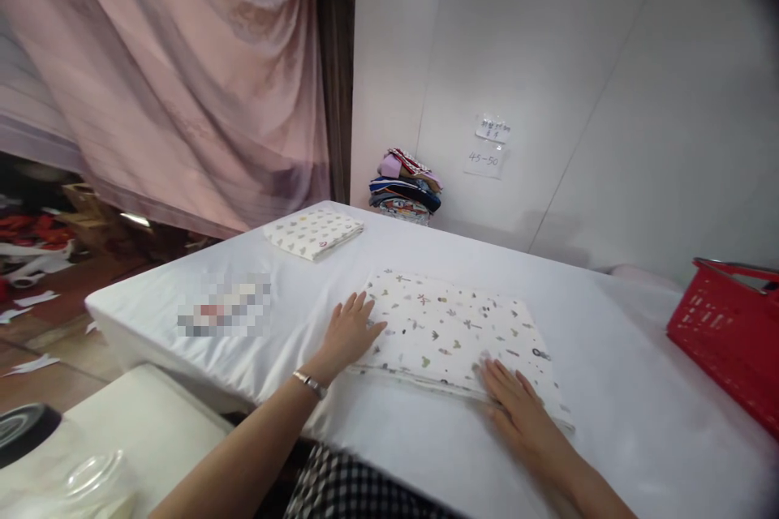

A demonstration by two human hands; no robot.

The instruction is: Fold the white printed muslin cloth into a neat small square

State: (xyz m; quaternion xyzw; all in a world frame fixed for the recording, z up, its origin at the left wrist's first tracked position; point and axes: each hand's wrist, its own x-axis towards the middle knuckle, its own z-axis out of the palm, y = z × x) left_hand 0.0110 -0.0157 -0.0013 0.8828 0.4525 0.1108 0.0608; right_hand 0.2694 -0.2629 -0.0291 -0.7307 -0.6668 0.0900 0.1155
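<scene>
White printed cloth [450, 324] lies folded on our worktop [402, 431]. Our left hand [346, 334] and right hand [517, 404] rest at its edges, fingers [500, 380] extended, gripping nothing. Smoothing, we judge; next calls for light, even pressure.

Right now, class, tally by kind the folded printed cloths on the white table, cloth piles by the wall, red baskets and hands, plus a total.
Folded printed cloths: 2
Cloth pile: 1
Red basket: 1
Hands: 2
Total: 6
</scene>
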